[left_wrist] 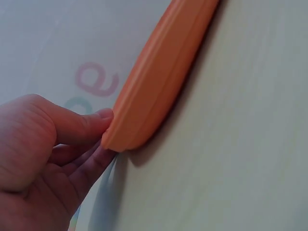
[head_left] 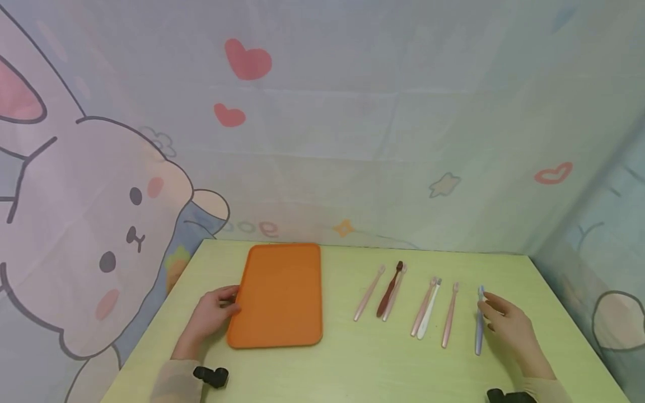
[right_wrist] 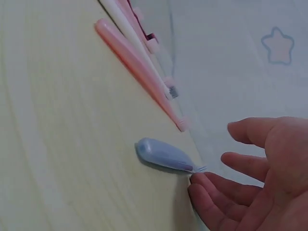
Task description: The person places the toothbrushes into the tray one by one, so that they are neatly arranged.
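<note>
Black wrist cameras (head_left: pixel 211 376) sit at the near edge of the view, strapped by pale sleeves (head_left: pixel 173 382). Beyond the one on the left, the left hand (head_left: pixel 209 313) pinches the left rim of an orange tray (head_left: pixel 277 296), thumb on top and fingers underneath. This tray is on the left half of a pale green table (head_left: pixel 337 369).

At far right, the right hand (head_left: pixel 511 324) is spread and loose, fingertips at the head of a blue toothbrush (head_left: pixel 479 333); whether they touch it, I cannot tell. That brush lies on the table, head far, handle near.

Between tray and blue brush lie, left to right, a pink brush (head_left: pixel 369 294), a brown brush (head_left: pixel 389 292) close against a second pink one, a third pink beside a white brush (head_left: pixel 427 321), and a fourth pink. Behind hangs a cloth (head_left: pixel 327 168) with hearts and, on the left, a rabbit.
</note>
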`<state>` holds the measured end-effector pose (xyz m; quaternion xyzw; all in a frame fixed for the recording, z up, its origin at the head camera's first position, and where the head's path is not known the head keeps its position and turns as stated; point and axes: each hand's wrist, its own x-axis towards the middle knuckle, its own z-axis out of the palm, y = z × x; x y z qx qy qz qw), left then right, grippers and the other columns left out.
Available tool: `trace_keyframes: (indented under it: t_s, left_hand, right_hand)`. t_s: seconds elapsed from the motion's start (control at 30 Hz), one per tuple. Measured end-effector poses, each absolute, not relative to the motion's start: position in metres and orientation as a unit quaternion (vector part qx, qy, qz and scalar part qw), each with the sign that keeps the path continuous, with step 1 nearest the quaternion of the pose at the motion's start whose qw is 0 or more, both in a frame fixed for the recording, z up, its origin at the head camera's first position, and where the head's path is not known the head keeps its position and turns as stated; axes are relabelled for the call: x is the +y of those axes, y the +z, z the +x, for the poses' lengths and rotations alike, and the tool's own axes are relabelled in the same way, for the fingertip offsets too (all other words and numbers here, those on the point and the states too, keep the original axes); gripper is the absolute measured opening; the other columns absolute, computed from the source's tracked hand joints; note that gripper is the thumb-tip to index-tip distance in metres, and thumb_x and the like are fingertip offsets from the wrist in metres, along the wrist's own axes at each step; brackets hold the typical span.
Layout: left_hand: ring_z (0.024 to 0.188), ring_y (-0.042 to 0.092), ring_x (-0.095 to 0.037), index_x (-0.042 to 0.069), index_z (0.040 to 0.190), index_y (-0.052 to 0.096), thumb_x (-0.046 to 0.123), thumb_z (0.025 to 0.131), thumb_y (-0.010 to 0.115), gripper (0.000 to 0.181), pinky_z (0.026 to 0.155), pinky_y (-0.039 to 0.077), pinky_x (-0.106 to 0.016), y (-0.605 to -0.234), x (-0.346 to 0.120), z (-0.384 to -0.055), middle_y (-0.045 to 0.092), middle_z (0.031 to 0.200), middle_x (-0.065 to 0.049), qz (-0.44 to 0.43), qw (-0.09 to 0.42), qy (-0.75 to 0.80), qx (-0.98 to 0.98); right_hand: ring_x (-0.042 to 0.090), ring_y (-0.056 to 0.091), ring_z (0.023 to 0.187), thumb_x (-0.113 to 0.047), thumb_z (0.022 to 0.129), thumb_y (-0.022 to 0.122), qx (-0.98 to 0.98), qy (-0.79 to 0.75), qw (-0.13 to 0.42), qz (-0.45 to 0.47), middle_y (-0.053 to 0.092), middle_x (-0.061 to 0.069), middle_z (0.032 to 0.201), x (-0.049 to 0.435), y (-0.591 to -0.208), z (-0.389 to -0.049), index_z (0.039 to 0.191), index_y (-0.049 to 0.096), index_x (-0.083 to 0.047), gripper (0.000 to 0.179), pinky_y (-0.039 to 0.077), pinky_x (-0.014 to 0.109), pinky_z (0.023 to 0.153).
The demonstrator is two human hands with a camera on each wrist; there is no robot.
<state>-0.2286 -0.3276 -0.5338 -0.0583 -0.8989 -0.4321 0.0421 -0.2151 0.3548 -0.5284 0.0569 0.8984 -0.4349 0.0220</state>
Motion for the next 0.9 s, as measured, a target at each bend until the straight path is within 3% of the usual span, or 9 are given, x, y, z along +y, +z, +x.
trace_keyframes:
  t_s: [0.1, 0.17, 0.23, 0.3, 0.47, 0.57, 0.7, 0.83, 0.9]
  left_hand:
    - [0.104, 0.076, -0.034, -0.012, 0.142, 0.062, -0.003, 0.092, 0.077, 0.053, 0.091, 0.061, -0.039, -0.534, -0.316, -0.234, 0.072, 0.125, -0.025, -0.059, 0.033, -0.446, -0.892]
    - [0.107, 0.075, -0.035, -0.011, 0.144, 0.061, -0.004, 0.092, 0.076, 0.054, 0.094, 0.061, -0.042, -0.534, -0.308, -0.237, 0.072, 0.126, -0.025, -0.059, 0.026, -0.457, -0.887]
    - [0.112, 0.074, -0.037, -0.010, 0.145, 0.061, -0.004, 0.092, 0.076, 0.056, 0.097, 0.060, -0.046, -0.534, -0.301, -0.240, 0.073, 0.126, -0.025, -0.056, 0.022, -0.465, -0.883]
    - [0.116, 0.072, -0.039, -0.009, 0.146, 0.060, -0.004, 0.092, 0.076, 0.057, 0.100, 0.059, -0.049, -0.535, -0.296, -0.242, 0.072, 0.127, -0.025, -0.058, 0.020, -0.471, -0.880]
    - [0.122, 0.070, -0.039, -0.008, 0.148, 0.059, -0.004, 0.093, 0.076, 0.057, 0.104, 0.057, -0.043, -0.541, -0.290, -0.245, 0.071, 0.133, -0.026, -0.063, 0.014, -0.500, -0.863]
    - [0.124, 0.069, -0.038, -0.007, 0.148, 0.059, -0.004, 0.094, 0.076, 0.057, 0.104, 0.056, -0.034, -0.545, -0.291, -0.247, 0.069, 0.137, -0.026, -0.063, 0.012, -0.525, -0.849]
    - [0.132, 0.063, -0.040, -0.009, 0.148, 0.057, -0.003, 0.096, 0.075, 0.056, 0.102, 0.054, -0.023, -0.548, -0.292, -0.246, 0.064, 0.142, -0.028, -0.065, 0.002, -0.556, -0.829]
    - [0.139, 0.056, -0.041, -0.010, 0.150, 0.055, -0.002, 0.098, 0.073, 0.055, 0.101, 0.052, -0.017, -0.550, -0.292, -0.245, 0.059, 0.146, -0.029, -0.060, -0.011, -0.573, -0.817]
    - [0.140, 0.055, -0.040, -0.010, 0.150, 0.054, -0.002, 0.099, 0.073, 0.055, 0.101, 0.051, -0.017, -0.550, -0.292, -0.244, 0.059, 0.147, -0.028, -0.052, -0.014, -0.577, -0.815]
  right_hand:
    - [0.012, 0.068, 0.113, -0.037, 0.113, 0.053, 0.882, -0.464, 0.057, 0.060, 0.039, 0.039, 0.159, 0.359, -0.528, -0.219, 0.163, 0.025, 0.013, 0.076, 0.060, 0.024, 0.085]
    - [-0.007, 0.061, 0.102, -0.031, 0.112, 0.057, 0.876, -0.473, 0.070, 0.059, 0.038, 0.040, 0.159, 0.361, -0.528, -0.221, 0.161, 0.024, 0.016, 0.076, 0.057, 0.020, 0.085]
    - [-0.016, 0.052, 0.096, -0.028, 0.110, 0.061, 0.875, -0.473, 0.078, 0.058, 0.039, 0.039, 0.160, 0.362, -0.529, -0.222, 0.160, 0.025, 0.017, 0.076, 0.053, 0.015, 0.085]
    - [-0.011, 0.057, 0.103, -0.026, 0.108, 0.064, 0.876, -0.472, 0.078, 0.059, 0.041, 0.038, 0.159, 0.363, -0.530, -0.222, 0.160, 0.028, 0.017, 0.076, 0.050, 0.011, 0.084]
    - [0.021, 0.062, 0.127, -0.021, 0.103, 0.073, 0.886, -0.455, 0.074, 0.059, 0.044, 0.036, 0.158, 0.363, -0.532, -0.218, 0.158, 0.031, 0.017, 0.079, 0.046, 0.008, 0.083]
    - [0.005, 0.066, 0.112, -0.017, 0.100, 0.076, 0.882, -0.461, 0.079, 0.061, 0.043, 0.038, 0.157, 0.363, -0.532, -0.214, 0.158, 0.030, 0.019, 0.082, 0.048, 0.009, 0.082]
    - [-0.014, 0.057, 0.095, -0.014, 0.098, 0.079, 0.871, -0.478, 0.085, 0.069, 0.044, 0.039, 0.156, 0.361, -0.531, -0.211, 0.157, 0.031, 0.020, 0.083, 0.052, 0.012, 0.081]
    - [-0.009, 0.059, 0.093, -0.012, 0.094, 0.081, 0.877, -0.469, 0.073, 0.073, 0.050, 0.039, 0.150, 0.357, -0.529, -0.212, 0.153, 0.037, 0.021, 0.081, 0.057, 0.018, 0.078]
    - [0.001, 0.066, 0.097, -0.010, 0.093, 0.082, 0.880, -0.465, 0.068, 0.069, 0.051, 0.040, 0.148, 0.355, -0.530, -0.213, 0.150, 0.039, 0.024, 0.079, 0.061, 0.023, 0.077]
